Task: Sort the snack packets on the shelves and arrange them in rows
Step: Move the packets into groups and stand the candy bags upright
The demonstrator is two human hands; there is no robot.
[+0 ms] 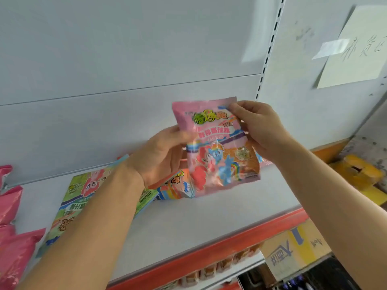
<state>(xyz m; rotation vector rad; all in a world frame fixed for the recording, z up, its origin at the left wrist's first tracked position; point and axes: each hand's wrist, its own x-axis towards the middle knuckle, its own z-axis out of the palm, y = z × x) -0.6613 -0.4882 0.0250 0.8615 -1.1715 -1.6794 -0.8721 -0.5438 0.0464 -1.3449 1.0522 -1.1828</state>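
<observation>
Both hands grasp pink snack packet (217, 147) above shelf (188, 222): left hand (161, 155) at its 9 o'clock edge, right hand (259, 128) pinching 2 o'clock corner. Green packet (83, 197) at 8 o'clock.

Both hands, left hand (162, 155) and right hand (260, 127), hold pink snack packet (217, 147) upright, seemingly above shelf (188, 222)

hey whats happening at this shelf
A person is sorting snack packets at a white shelf with a red front edge. Both hands hold one pink foil snack packet with cartoon ponies up above the shelf: the left hand grips its left edge, the right hand pinches its top right corner. A green packet lies flat on the shelf, with plain pink packets at far left.
</observation>
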